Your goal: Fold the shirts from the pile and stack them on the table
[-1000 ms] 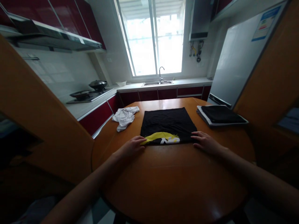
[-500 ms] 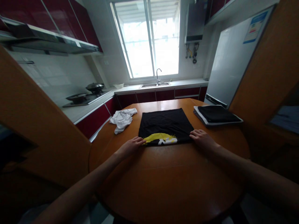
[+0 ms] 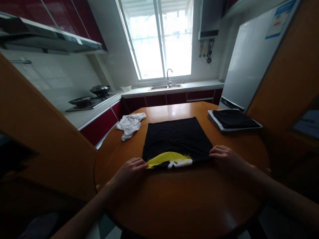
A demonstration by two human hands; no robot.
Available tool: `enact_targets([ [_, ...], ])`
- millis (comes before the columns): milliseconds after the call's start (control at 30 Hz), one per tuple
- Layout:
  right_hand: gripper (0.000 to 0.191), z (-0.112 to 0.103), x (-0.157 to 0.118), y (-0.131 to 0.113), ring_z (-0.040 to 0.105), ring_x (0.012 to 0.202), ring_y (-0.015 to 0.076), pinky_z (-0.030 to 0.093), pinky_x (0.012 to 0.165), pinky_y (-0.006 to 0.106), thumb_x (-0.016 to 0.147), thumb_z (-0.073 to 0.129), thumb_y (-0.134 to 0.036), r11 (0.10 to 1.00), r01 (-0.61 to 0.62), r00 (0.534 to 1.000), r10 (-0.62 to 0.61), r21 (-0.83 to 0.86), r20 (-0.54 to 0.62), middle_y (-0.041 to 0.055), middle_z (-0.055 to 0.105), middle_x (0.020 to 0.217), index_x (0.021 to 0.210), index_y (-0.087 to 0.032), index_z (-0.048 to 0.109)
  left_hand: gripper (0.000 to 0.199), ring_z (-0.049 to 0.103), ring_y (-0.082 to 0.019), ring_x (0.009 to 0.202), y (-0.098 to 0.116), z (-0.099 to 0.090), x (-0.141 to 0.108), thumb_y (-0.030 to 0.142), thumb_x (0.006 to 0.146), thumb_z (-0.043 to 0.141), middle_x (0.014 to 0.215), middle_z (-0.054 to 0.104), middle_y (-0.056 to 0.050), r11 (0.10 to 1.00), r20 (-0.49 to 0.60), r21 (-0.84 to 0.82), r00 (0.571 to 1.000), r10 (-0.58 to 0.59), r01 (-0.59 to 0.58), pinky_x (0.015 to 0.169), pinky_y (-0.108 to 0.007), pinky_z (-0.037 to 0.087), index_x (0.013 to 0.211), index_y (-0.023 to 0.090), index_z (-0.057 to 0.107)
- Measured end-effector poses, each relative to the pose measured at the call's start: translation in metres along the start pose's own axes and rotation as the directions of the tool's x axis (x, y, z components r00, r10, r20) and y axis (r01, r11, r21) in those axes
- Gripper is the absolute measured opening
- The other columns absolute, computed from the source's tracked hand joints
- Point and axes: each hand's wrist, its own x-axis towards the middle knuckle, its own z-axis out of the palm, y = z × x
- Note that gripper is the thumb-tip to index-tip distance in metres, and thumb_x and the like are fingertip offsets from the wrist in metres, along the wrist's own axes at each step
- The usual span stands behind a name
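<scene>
A black cloth [image 3: 174, 137] with a yellow and white print lies folded and flat on the round wooden table [image 3: 179, 199]. My left hand [image 3: 133, 169] pinches its near left corner, beside the end of the yellow print. At the near right corner, my right hand [image 3: 228, 157] has its fingers closed on the cloth's edge. Both thumbs are mostly hidden. A crumpled white cloth [image 3: 131, 124] rests to the left of the black one. On the right side of the table is a stack of folded clothes [image 3: 234, 119], black on top with white and grey beneath.
Beyond the table runs a white counter with a sink [image 3: 165, 87] and tap. Two pans [image 3: 99, 89] stand on the stove at the left. A fridge [image 3: 254, 56] and a wooden frame flank the right side.
Both hands have moved nearer to me and slightly apart, drawing the black cloth's near edge along. The view has tilted and shifted a little.
</scene>
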Motion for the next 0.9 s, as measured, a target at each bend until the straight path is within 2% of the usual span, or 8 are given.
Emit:
enact_targets([
  [167,0.03,-0.023,-0.027,-0.042,0.065,0.097,0.0208,0.052,0.087,0.036,0.088,0.056,-0.01,0.979,-0.068,0.984,0.033,0.192,0.178,0.0064,0.071,0.104,0.103,-0.028,0.075,0.025,0.065,-0.017,0.086,0.034,-0.019,-0.041,0.018,0.097,0.053,0.095,0.071,-0.006,0.965,0.112,-0.252,0.993,-0.043,0.071,0.08,-0.028,0.052,0.112,0.028,0.071],
  [267,0.019,-0.036,-0.027,-0.051,0.065,0.098,0.0226,0.053,0.088,0.037,0.088,0.065,-0.022,0.94,-0.181,0.947,0.088,0.287,0.309,0.0061,0.07,0.105,0.1,-0.03,0.076,0.024,0.066,-0.02,0.092,0.041,-0.031,-0.046,0.031,0.094,0.061,0.101,0.072,-0.008,0.903,0.215,-0.39,0.971,-0.1,0.18,0.083,-0.03,0.053,0.116,0.028,0.072],
  [367,0.018,-0.033,-0.012,-0.038,0.065,0.1,0.0242,0.053,0.089,0.037,0.09,0.066,-0.036,0.905,-0.277,0.94,0.185,0.324,0.286,0.0075,0.07,0.109,0.102,-0.029,0.076,0.03,0.066,-0.022,0.099,0.028,-0.029,-0.032,0.041,0.095,0.058,0.108,0.071,-0.01,0.836,0.139,-0.421,0.936,-0.325,0.353,0.088,-0.032,0.053,0.116,0.024,0.072],
  [433,0.023,-0.02,0.002,-0.021,0.066,0.098,0.0243,0.052,0.089,0.037,0.093,0.059,-0.038,0.882,-0.368,0.928,0.329,0.294,0.174,0.0093,0.07,0.109,0.104,-0.025,0.075,0.033,0.066,-0.022,0.099,0.012,-0.017,-0.017,0.042,0.095,0.055,0.109,0.07,-0.009,0.788,0.024,-0.397,0.864,-0.503,0.47,0.09,-0.033,0.052,0.114,0.021,0.072],
  [500,0.025,-0.002,0.016,-0.004,0.067,0.091,0.0235,0.053,0.083,0.035,0.092,0.057,-0.036,0.837,-0.485,0.874,0.471,0.252,0.117,0.0102,0.07,0.104,0.104,-0.021,0.073,0.035,0.067,-0.022,0.092,-0.003,-0.003,-0.003,0.043,0.094,0.055,0.104,0.07,-0.009,0.747,-0.016,-0.364,0.799,-0.602,0.556,0.086,-0.033,0.053,0.112,0.019,0.071],
  [567,0.023,0.013,0.026,0.01,0.067,0.084,0.022,0.052,0.075,0.032,0.09,0.058,-0.034,0.802,-0.557,0.83,0.544,0.216,0.119,0.0098,0.071,0.097,0.099,-0.02,0.073,0.034,0.066,-0.021,0.085,-0.015,0.009,0.008,0.043,0.093,0.054,0.098,0.069,-0.008,0.727,-0.003,-0.336,0.771,-0.636,0.598,0.08,-0.032,0.052,0.108,0.019,0.072],
  [667,0.018,0.027,0.033,0.022,0.066,0.075,0.02,0.049,0.068,0.029,0.086,0.06,-0.033,0.774,-0.606,0.795,0.588,0.183,0.148,0.008,0.071,0.085,0.084,-0.02,0.073,0.03,0.065,-0.02,0.078,-0.027,0.02,0.016,0.043,0.091,0.057,0.092,0.068,-0.006,0.729,0.052,-0.334,0.784,-0.619,0.598,0.073,-0.03,0.05,0.099,0.019,0.073],
  [900,0.016,0.026,0.034,0.032,0.062,0.061,0.0172,0.045,0.056,0.026,0.075,0.067,-0.035,0.659,-0.671,0.741,0.613,0.339,0.274,0.0038,0.07,0.066,0.071,-0.02,0.069,0.029,0.059,-0.017,0.067,-0.038,0.018,0.02,0.048,0.08,0.063,0.073,0.066,-0.001,0.641,0.206,-0.453,0.772,-0.601,0.619,0.061,-0.026,0.045,0.083,0.019,0.068],
])
